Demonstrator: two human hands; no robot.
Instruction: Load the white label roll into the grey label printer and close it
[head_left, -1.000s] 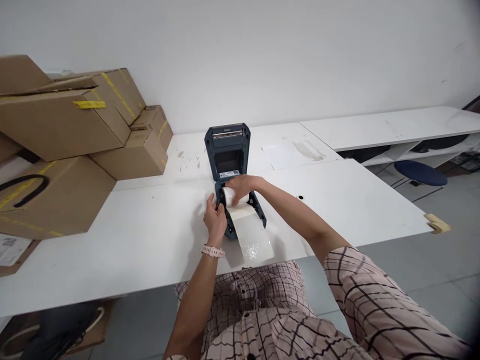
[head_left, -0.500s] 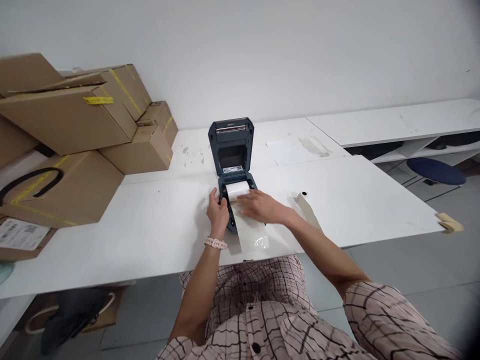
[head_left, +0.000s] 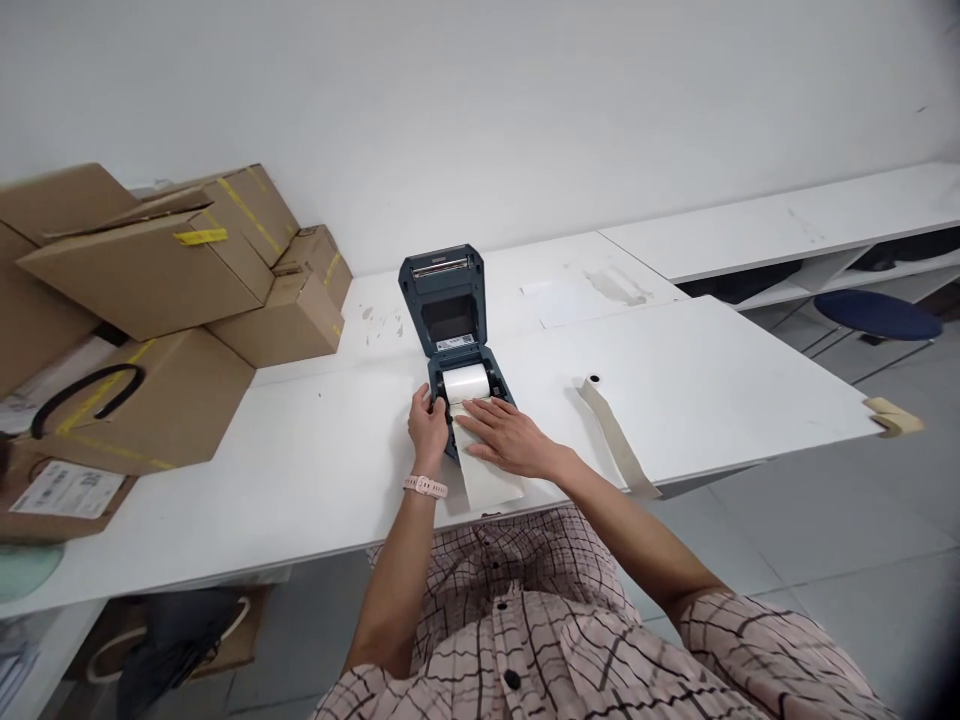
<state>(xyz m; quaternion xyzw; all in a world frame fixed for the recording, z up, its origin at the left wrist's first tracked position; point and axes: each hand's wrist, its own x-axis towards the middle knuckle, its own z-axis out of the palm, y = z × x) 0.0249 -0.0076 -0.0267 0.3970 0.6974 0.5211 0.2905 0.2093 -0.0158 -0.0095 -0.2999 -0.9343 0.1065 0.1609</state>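
Note:
A dark blue-grey label printer point(head_left: 480, 352) stands on the table with its lid raised. Inside it lies a white label roll point(head_left: 466, 383), whose loose label strip point(head_left: 487, 488) runs out over the front toward the table edge. My left hand point(head_left: 427, 430) grips the printer's left side, thumb at the inner edge and fingers outside. Spread over the strip at the front of the printer is my right hand point(head_left: 511, 438), palm down and open, its fingers just below the roll.
Cardboard boxes point(head_left: 150, 270) are piled at the left. Right of the printer, a small paper roll point(head_left: 592, 380) trails a strip over the front edge of the white table point(head_left: 720, 400). A blue stool point(head_left: 877, 314) stands at the right, near white shelving point(head_left: 817, 280).
My right hand has moved down slightly and now lies flatter on the label strip, leaving more of the roll in sight. My left hand keeps its place on the printer. The view has shifted slightly.

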